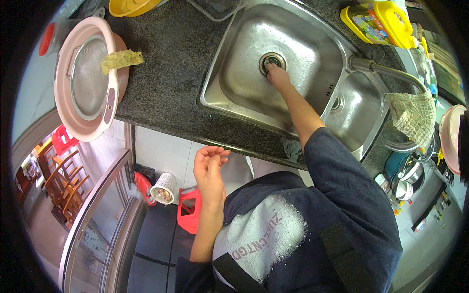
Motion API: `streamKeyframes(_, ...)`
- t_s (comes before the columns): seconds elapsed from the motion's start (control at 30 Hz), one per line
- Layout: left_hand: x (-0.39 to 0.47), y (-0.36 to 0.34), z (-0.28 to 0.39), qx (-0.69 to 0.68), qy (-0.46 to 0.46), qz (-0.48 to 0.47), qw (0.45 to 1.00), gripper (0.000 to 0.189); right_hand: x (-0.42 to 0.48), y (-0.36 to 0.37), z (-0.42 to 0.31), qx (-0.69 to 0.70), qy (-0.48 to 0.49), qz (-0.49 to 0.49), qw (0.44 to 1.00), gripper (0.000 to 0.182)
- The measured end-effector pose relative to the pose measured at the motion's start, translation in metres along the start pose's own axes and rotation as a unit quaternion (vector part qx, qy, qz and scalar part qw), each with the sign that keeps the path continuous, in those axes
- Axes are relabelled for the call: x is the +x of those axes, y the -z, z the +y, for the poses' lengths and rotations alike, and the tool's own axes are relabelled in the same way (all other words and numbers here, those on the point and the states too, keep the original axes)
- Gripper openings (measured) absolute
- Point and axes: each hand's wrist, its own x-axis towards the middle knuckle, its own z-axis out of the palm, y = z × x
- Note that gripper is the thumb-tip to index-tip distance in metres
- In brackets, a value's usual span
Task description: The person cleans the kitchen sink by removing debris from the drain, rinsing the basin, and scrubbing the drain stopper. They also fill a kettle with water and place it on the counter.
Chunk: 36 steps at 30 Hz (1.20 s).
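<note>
My right hand (277, 75) reaches down into the large basin of a stainless steel sink (242, 66). Its fingertips are at the round drain (263, 69) in the basin's floor, and whether they grip the strainer inside cannot be made out. Water drops dot the steel around it. My left hand (210, 175) is raised in front of the counter's edge, palm up with fingers loosely bent, and holds nothing. A smaller basin (361, 110) adjoins the large one, and a metal faucet (361, 64) stands behind the divider between them.
On the dark granite counter (165, 73), a pink plastic basin (86, 135) holds a mesh strainer (89, 80), with a yellowish scrubber (122, 60) on its rim. A mesh cloth (412, 113) hangs from the spout. A yellow detergent jug (381, 25) stands behind. Below are a red stool (190, 223) and a white wastebasket (165, 181).
</note>
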Motion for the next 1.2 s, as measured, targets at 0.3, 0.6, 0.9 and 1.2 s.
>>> streamKeyframes(0.3,-0.003,0.005,0.001,0.002,-0.011,-0.002,1.000,0.014,-0.013,0.032,-0.017,-0.035,-0.001,0.035,0.999,0.025)
streamKeyframes(0.6,-0.023,-0.001,0.022,0.005,-0.044,-0.045,0.998,0.014,-0.055,0.116,-0.002,0.012,0.055,0.205,0.977,0.015)
streamKeyframes(0.9,-0.042,-0.005,0.052,0.028,-0.096,-0.113,0.989,0.015,-0.176,0.184,0.000,-0.024,0.064,0.168,0.983,0.020)
streamKeyframes(1.2,-0.065,-0.025,0.064,0.071,-0.125,-0.199,0.969,0.016,-0.299,0.190,0.025,-0.063,-0.067,0.207,0.974,0.018)
